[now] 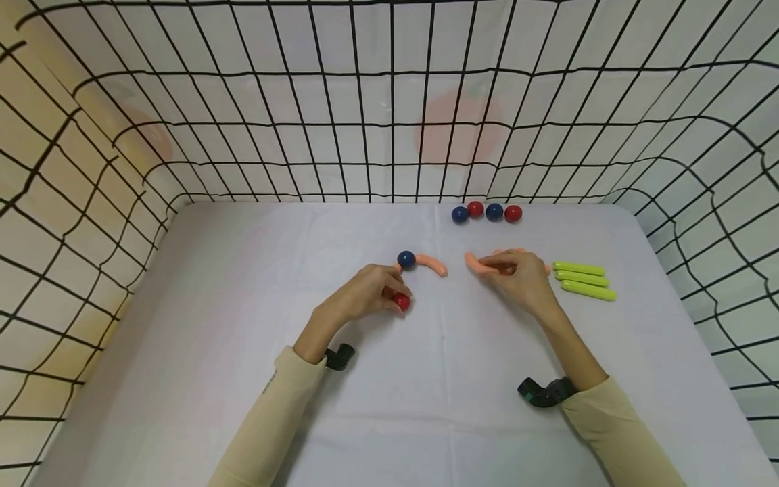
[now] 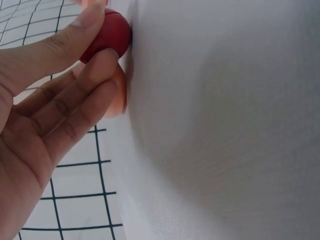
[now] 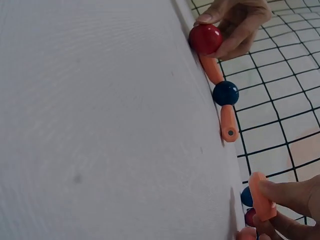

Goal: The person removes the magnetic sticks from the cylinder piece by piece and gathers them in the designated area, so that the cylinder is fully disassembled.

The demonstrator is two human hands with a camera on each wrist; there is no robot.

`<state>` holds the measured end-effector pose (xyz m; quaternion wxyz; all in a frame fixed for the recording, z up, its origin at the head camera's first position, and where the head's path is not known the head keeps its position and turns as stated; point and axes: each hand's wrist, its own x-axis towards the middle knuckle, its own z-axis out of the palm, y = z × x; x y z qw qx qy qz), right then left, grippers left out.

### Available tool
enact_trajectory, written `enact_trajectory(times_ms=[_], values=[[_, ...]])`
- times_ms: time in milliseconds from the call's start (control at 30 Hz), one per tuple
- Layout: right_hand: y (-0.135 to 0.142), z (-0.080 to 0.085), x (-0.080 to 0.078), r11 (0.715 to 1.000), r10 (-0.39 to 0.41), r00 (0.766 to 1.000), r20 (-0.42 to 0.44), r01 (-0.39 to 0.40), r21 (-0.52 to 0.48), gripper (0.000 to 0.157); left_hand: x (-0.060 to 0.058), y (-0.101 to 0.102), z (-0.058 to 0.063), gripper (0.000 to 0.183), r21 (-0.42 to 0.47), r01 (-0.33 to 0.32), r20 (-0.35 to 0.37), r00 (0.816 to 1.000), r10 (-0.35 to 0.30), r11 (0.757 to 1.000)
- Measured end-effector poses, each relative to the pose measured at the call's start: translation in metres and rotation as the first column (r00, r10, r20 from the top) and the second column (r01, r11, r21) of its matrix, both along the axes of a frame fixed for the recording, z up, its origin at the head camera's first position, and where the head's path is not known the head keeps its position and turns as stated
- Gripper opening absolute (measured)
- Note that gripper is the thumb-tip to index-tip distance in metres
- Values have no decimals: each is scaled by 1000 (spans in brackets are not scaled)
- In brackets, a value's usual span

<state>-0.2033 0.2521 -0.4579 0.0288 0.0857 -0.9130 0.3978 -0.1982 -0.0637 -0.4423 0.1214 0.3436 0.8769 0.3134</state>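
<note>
My left hand [image 1: 370, 291] pinches a red ball [image 1: 402, 302] between thumb and fingers, low over the white tabletop. Just beyond it, a blue ball [image 1: 406, 259] joins two curved orange sticks, one [image 1: 432, 264] pointing right and the other [image 3: 211, 69] leading toward the red ball. A round grey spot shows in the right stick's free end. My right hand [image 1: 521, 279] grips another curved orange stick [image 3: 260, 192] by thumb and fingers, tilted up off the table. More orange sticks [image 1: 547, 269] lie behind and under that hand, partly hidden.
Three straight lime-green sticks [image 1: 583, 278] lie side by side right of my right hand. At the back edge stand two blue balls [image 1: 494, 212] and two red balls [image 1: 514, 214]. Black wire mesh [image 1: 392, 125] walls in the back and both sides of the white table [image 1: 243, 270].
</note>
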Motion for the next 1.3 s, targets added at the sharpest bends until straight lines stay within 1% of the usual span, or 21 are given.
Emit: enact_trajectory(times_ms=[133, 267, 333, 433, 600, 767, 867, 967, 1133, 1300], values=[[-2, -2, 1, 998, -53, 998, -30, 53, 20, 25, 0, 1, 0, 26, -2, 8, 0, 1000, -8, 1000], [-6, -5, 2, 991, -97, 992, -76, 103, 83, 25, 1, 1, 1, 26, -1, 10, 10, 1000, -10, 1000], [-7, -6, 3, 986, -106, 989, -98, 117, 117, 25, 1, 2, 1, 26, 0, 11, 14, 1000, -11, 1000], [-8, -7, 4, 978, -99, 987, -127, 120, 169, 25, 2, 2, 1, 27, 4, 11, 19, 1000, -11, 1000], [-11, -5, 5, 960, -59, 984, -167, 102, 262, 28, 2, 1, 1, 27, 8, 5, 29, 1000, -5, 1000], [-12, 1, 7, 947, -19, 988, -153, 67, 314, 31, 1, 0, 1, 29, 13, 5, 41, 999, -6, 1000], [-12, 5, 8, 942, 9, 989, -149, 42, 334, 27, 1, -1, 1, 32, 11, 16, 37, 999, -17, 1000], [-12, 5, 8, 937, 21, 988, -155, 34, 347, 24, 1, -2, 2, 33, 18, 25, 43, 999, -25, 1000], [-12, 5, 8, 939, 5, 986, -166, 52, 339, 24, 1, 0, 1, 33, 54, 31, 81, 996, -36, 998], [-15, 6, 8, 939, -20, 981, -192, 84, 332, 23, 1, 2, 0, 34, 57, 36, 105, 994, -41, 998]])
